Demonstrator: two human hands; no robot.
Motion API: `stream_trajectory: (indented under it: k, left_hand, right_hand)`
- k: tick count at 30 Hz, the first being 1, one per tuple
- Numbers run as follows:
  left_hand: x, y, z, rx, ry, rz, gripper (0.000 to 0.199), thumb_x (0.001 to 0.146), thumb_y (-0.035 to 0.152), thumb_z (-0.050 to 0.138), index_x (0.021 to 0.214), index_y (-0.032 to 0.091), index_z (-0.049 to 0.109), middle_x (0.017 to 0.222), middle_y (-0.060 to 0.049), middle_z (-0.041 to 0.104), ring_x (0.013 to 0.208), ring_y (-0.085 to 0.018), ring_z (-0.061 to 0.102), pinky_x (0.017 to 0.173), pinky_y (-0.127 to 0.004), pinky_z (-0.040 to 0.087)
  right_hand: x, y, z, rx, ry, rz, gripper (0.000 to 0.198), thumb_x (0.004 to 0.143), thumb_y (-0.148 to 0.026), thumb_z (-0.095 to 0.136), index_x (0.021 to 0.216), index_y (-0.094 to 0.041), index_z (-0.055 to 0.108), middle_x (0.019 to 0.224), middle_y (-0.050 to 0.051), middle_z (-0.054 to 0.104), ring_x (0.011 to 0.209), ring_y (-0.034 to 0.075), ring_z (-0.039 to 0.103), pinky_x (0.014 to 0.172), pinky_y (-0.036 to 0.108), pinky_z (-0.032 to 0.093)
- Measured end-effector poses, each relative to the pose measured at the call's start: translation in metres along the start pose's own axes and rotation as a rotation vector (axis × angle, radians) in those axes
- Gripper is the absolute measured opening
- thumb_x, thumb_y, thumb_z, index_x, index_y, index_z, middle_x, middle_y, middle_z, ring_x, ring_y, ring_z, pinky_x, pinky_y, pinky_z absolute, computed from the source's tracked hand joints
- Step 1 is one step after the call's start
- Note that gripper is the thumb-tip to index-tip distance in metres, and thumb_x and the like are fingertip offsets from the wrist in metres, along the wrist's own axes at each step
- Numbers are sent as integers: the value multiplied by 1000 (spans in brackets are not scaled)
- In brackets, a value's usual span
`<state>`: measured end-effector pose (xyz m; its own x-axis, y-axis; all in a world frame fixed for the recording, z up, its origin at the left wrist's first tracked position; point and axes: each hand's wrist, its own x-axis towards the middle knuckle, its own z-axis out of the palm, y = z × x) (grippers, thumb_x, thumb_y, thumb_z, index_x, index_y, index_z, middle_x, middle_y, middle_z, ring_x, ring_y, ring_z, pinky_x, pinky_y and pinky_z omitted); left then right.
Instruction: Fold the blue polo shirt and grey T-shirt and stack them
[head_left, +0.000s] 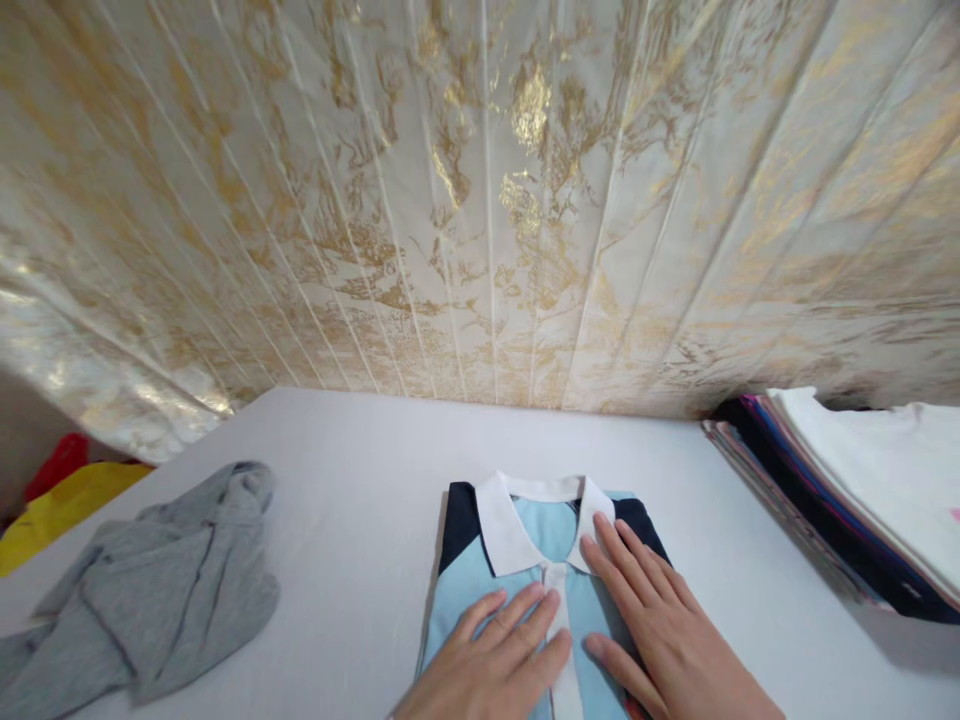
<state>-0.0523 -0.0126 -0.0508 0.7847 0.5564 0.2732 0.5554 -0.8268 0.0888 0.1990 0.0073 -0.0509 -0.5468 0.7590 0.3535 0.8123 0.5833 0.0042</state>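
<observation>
At the near middle of a smooth white table (352, 480) lay a pale-blue fabric polo shirt (456, 590), front side up and folded into a narrow shape, its lower part running out of view. Its white collar was spread wide, with blue cloth showing inside the neck; a white button placket ran down from it, navy panels covered both shoulders, and a small orange-red patch peeped out by the right thumb. Over that same near part of the table, the left hand (501, 655) rested palm down beside the placket, fingers extended, and the right hand (656, 610) lay flat with fingertips on the collar and shoulder; both pressed on cloth without gripping it. Toward the table's left side sat a crumpled grey knit garment (180, 590); on its right, a stack of folded, multicoloured clothes (832, 510) topped with white. Behind the table hung a cream-and-gold patterned, pleated curtain (487, 250).
</observation>
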Motion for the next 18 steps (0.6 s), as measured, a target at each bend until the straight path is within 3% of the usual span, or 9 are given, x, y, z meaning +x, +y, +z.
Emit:
stream_trajectory:
  k: [2, 4, 6, 8, 13, 18]
  left_hand:
    - [5, -13, -16, -123, 75, -97, 44, 100, 42, 31, 138, 21, 39, 141, -5, 47, 131, -18, 40, 104, -29, 33]
    - [15, -33, -35, -200, 117, -326, 36, 99, 32, 36, 132, 22, 45, 133, -6, 54, 123, -20, 47, 101, -32, 36]
    - [27, -56, -50, -190, 88, -573, 33, 92, 15, 42, 123, 21, 53, 122, -6, 60, 114, -22, 52, 95, -36, 38]
    - [39, -77, -59, -162, 44, -702, 34, 84, 5, 46, 112, 20, 59, 112, -6, 64, 107, -24, 53, 91, -38, 38]
    - [53, -99, -55, -224, -23, -702, 33, 79, 2, 48, 98, 24, 64, 98, 0, 68, 100, -20, 55, 88, -34, 37]
    - [63, -95, -49, -271, -57, -700, 25, 93, 22, 40, 101, 23, 64, 103, -3, 67, 101, -23, 54, 89, -40, 33]
  right_hand:
    - [10, 11, -10, 32, 3, 34, 57, 90, -45, 46, 141, -20, 39, 144, 9, 43, 134, 29, 37, 95, 43, 47]
    - [28, 22, -21, 94, 40, 127, 49, 92, -44, 42, 134, -19, 47, 136, 9, 52, 129, 28, 42, 97, 44, 45]
    - [52, 31, -29, 183, 44, 222, 44, 92, -41, 40, 127, -18, 53, 128, 10, 58, 123, 27, 48, 99, 45, 43]
    - [77, 35, -31, 267, -26, 260, 39, 91, -37, 41, 121, -18, 57, 121, 10, 61, 115, 25, 53, 98, 43, 43]
    - [117, 43, -15, 280, -296, 321, 33, 89, -29, 42, 108, -16, 65, 104, 12, 66, 99, 26, 57, 89, 40, 43]
    - [110, 57, -5, 347, -338, 389, 35, 89, -40, 38, 78, -18, 63, 82, 8, 64, 83, 24, 57, 75, 35, 42]
